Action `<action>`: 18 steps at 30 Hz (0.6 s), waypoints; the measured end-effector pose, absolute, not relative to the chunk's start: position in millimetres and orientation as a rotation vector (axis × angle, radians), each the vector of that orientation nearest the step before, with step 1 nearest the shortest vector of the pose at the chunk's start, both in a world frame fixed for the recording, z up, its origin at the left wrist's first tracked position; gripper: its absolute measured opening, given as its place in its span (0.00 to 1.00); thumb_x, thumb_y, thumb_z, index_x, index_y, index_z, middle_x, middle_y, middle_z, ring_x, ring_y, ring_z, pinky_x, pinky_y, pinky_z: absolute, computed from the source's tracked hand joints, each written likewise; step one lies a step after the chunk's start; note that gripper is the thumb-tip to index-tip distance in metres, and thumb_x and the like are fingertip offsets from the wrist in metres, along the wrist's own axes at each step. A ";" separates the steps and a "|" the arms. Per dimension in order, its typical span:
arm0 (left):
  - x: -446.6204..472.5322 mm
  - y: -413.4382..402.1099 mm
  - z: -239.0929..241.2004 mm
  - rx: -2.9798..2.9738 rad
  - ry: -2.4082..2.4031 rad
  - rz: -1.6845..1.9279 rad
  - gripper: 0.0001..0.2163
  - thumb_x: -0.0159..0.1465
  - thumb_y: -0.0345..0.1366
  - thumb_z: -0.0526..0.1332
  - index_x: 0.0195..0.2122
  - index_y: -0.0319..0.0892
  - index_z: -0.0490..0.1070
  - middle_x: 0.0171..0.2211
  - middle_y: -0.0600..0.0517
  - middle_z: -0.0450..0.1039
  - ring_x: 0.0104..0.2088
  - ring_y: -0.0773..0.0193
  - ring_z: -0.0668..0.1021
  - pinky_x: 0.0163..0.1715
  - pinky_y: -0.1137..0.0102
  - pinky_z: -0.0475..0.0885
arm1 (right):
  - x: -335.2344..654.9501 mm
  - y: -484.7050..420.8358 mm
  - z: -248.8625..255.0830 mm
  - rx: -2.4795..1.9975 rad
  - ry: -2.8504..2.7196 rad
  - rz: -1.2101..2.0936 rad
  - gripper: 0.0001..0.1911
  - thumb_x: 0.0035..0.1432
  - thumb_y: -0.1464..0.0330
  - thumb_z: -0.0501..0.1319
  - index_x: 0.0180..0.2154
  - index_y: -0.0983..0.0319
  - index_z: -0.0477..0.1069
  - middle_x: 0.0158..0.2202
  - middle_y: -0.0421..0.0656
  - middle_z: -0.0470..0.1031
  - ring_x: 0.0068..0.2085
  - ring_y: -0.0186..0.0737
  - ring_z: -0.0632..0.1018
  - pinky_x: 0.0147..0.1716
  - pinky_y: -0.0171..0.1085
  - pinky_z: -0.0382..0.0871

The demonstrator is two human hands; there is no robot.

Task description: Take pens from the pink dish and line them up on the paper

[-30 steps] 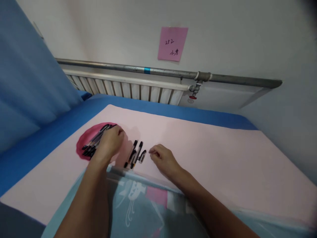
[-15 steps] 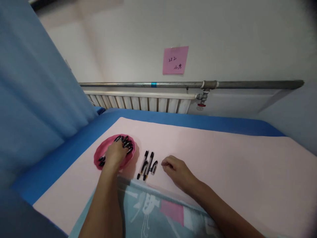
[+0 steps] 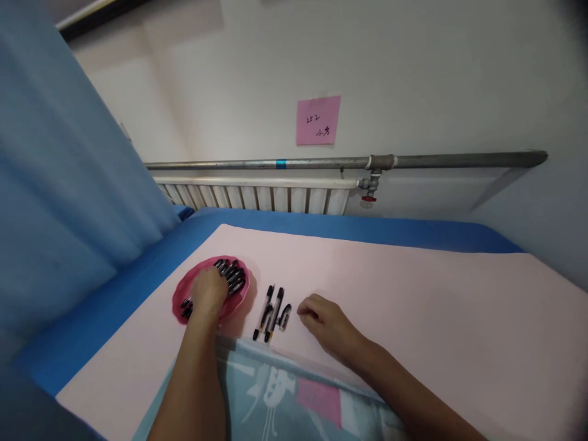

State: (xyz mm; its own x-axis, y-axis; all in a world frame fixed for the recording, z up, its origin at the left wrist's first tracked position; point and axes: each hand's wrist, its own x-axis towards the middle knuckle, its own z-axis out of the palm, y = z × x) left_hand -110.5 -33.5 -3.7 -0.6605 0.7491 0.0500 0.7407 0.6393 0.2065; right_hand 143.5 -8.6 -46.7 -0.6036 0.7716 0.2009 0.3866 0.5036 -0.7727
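Left hand (image 3: 209, 288) moved from right edge of dish (image 3: 182, 289) in among its pens (image 3: 235, 275); fingers hidden, grip can't be told. Rim likely stops pens rolling. Right hand (image 3: 327, 320) curled closed, seemingly empty, beside loose pens (image 3: 275, 312).

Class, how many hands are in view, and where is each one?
2. The left hand is over the pink dish; the right hand is beside the pens on the pink sheet. No other hands show.
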 end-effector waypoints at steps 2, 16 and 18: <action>-109.4 -34.2 -1.4 1.274 2.822 0.379 0.11 0.58 0.30 0.51 0.33 0.37 0.72 0.37 0.36 0.75 0.38 0.47 0.77 0.34 0.60 0.69 | 143.3 -8.6 -47.4 -0.937 -2.205 0.949 0.08 0.49 0.77 0.53 0.25 0.61 0.68 0.28 0.41 0.68 0.30 0.35 0.69 0.30 0.35 0.63; 34.2 -51.1 8.7 1.748 1.812 1.084 0.07 0.62 0.38 0.50 0.39 0.45 0.63 0.32 0.51 0.75 0.32 0.62 0.77 0.31 0.71 0.68 | 152.6 -3.5 -5.3 -0.924 -1.340 1.411 0.17 0.56 0.56 0.50 0.34 0.63 0.67 0.34 0.46 0.72 0.31 0.37 0.73 0.24 0.32 0.66; 47.2 -53.8 4.2 1.742 1.746 1.069 0.07 0.62 0.37 0.49 0.40 0.45 0.63 0.36 0.49 0.75 0.36 0.61 0.77 0.34 0.70 0.68 | 151.6 -7.4 -0.2 -0.931 -1.306 1.392 0.16 0.56 0.57 0.51 0.32 0.63 0.67 0.32 0.45 0.72 0.33 0.37 0.73 0.30 0.34 0.68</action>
